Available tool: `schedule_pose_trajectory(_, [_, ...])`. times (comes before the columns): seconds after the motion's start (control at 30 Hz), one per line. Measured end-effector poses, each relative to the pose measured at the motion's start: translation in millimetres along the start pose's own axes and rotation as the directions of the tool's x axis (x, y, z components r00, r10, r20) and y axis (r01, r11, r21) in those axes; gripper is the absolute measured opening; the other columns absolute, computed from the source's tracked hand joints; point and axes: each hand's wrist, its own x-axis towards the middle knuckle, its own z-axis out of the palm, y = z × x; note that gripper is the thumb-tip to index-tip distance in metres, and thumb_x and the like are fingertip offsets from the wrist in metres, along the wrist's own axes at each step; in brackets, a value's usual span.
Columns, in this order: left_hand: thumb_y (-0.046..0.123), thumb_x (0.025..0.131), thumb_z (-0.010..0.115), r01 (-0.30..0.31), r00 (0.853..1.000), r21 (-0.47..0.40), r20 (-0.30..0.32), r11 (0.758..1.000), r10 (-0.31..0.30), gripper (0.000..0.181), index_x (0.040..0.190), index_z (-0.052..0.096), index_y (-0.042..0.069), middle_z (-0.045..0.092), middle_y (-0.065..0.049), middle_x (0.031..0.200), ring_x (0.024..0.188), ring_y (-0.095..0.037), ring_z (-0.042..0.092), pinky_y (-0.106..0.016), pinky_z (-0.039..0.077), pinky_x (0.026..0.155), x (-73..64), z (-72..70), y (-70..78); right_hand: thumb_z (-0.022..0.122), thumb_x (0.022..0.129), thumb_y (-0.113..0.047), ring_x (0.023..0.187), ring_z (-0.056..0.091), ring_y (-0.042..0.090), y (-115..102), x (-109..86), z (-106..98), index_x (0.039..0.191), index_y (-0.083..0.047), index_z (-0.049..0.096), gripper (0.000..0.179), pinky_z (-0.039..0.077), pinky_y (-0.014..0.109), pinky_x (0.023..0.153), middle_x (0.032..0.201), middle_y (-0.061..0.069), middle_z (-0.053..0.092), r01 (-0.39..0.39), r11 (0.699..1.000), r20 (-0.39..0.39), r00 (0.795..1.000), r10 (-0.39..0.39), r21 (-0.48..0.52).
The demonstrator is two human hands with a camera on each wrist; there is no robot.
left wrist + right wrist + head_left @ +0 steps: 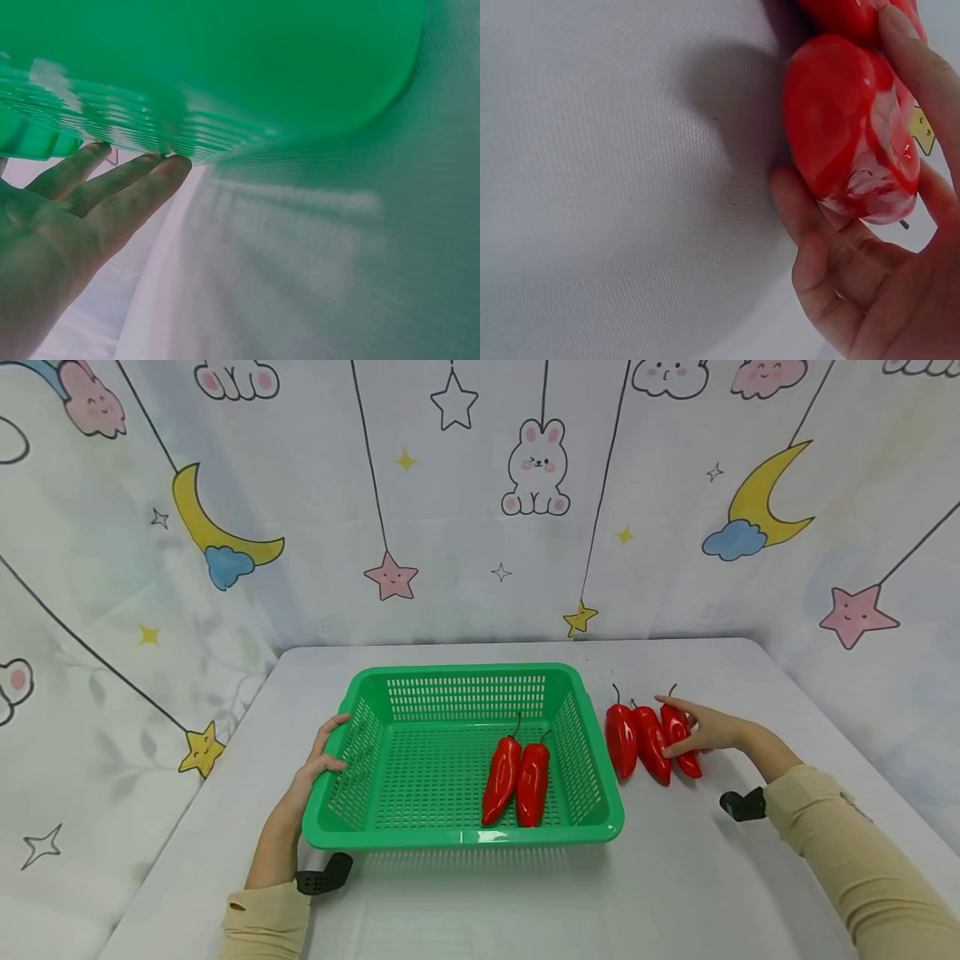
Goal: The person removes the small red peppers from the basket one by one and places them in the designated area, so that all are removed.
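Green slotted plastic basket — left hand straight-fingered against it; right hand curled round glossy red pepper.

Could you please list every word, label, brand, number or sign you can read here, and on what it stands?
None can be read on the green basket, the red peppers or the white table.
The backdrop shows drawings; its faintest marks are too blurred to read.

That green basket holds two shiny red peppers in its right half; three more peppers lie side by side just outside its right wall.
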Motion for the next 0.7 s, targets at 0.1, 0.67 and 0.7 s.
schedule_pose_trajectory(0.1, [0.004, 0.08, 0.03, 0.0, 1.0, 0.004, 0.001, 1.0, 0.0, 0.067, 0.143, 0.013, 0.019, 0.003, -0.014, 0.147, 0.124, -0.03, 0.018, -0.028, 0.036, 0.086, -0.1, 0.2, 0.1, 0.076, 0.07, -0.029, 0.11, 0.035, 0.049, -2.7, -0.9, 0.2, 0.144, -0.003, 0.014, 0.1, 0.05, 0.044, 0.07, 0.126, 0.034, 0.029, -0.01, 1.0, 0.009, 1.0, 0.01, 0.009])
schedule_pose_trajectory(0.67, [0.004, 0.08, 0.03, -0.002, 1.0, 0.018, -0.005, 1.0, 0.002, 0.068, 0.144, 0.013, 0.018, 0.002, -0.013, 0.148, 0.125, -0.03, 0.018, -0.027, 0.036, 0.086, -0.5, 0.1, 0.4, 0.075, 0.071, -0.031, 0.103, 0.042, 0.041, -1.3, 0.4, 0.5, 0.145, -0.003, 0.014, 0.099, 0.051, 0.04, 0.068, 0.118, 0.029, 0.038, -0.012, 1.0, 0.001, 1.0, 0.012, -0.024])
schedule_pose_trajectory(0.7, [0.004, 0.08, 0.03, -0.002, 1.0, 0.018, -0.005, 1.0, 0.002, 0.068, 0.144, 0.013, 0.019, 0.002, -0.013, 0.148, 0.124, -0.029, 0.018, -0.027, 0.036, 0.086, -0.4, -0.1, 0.3, 0.075, 0.071, -0.031, 0.103, 0.042, 0.041, -1.4, -0.1, 0.4, 0.145, -0.003, 0.014, 0.099, 0.051, 0.04, 0.068, 0.118, 0.029, 0.038, -0.014, 0.999, -0.002, 1.0, 0.014, -0.029])
